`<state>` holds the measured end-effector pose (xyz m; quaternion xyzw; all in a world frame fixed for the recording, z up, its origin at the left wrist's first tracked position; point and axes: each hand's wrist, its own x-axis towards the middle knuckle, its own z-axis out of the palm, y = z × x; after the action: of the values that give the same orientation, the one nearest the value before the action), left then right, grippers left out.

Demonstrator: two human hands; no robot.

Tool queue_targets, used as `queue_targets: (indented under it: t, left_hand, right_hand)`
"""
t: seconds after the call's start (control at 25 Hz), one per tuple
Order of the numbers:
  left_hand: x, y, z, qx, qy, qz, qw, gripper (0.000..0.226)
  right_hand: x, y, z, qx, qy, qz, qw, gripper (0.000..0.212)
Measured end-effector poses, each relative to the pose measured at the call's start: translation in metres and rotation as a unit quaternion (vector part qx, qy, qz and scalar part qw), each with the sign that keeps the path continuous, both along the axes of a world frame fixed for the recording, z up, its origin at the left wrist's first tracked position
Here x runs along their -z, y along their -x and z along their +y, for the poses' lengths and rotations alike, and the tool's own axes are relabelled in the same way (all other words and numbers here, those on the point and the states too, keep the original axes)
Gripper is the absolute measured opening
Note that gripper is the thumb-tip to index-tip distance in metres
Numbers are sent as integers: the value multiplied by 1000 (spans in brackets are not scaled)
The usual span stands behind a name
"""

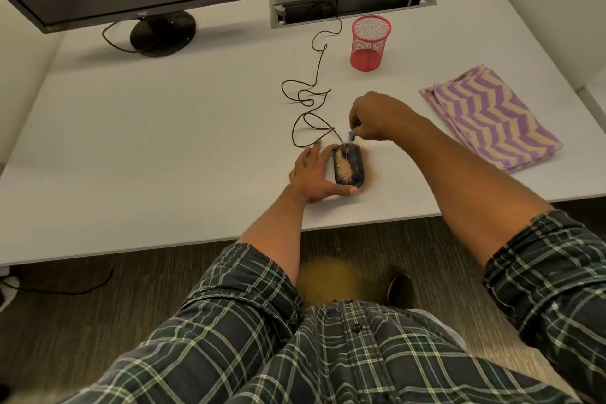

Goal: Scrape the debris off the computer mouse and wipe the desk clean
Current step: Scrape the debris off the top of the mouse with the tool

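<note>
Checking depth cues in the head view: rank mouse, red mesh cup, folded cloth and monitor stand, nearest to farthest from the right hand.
From the right hand:
1. Mouse, just below it, toward the person.
2. Red mesh cup, behind it.
3. Folded cloth, to its right; close to the cup's rank, hard to call.
4. Monitor stand, far back left.

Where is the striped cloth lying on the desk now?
In the head view, the striped cloth lies folded on the right part of the desk, beyond the right hand and nearer than the red mesh cup.
</note>
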<state>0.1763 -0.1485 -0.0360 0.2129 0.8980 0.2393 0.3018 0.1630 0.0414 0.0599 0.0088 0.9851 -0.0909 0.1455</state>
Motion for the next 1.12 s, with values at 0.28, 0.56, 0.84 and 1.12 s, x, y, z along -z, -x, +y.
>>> queue_targets:
  t: [0.28,0.56,0.84,1.12]
  left_hand:
    - [-2,0,1,-3,9,-6,1000,123]
    - [0,0,0,-5,1,-6,1000,124]
    - [1,0,0,1,3,1,1000,125]
    - [-1,-2,0,-4,-2,3,1000,123]
  right_hand:
    - [-7,4,7,-19,43,-42,998,19]
    - [-5,-3,11,-12,53,-40,998,15]
    - [1,-19,14,29,86,-13,996,15]
    - [0,-24,7,-5,92,-11,996,18]
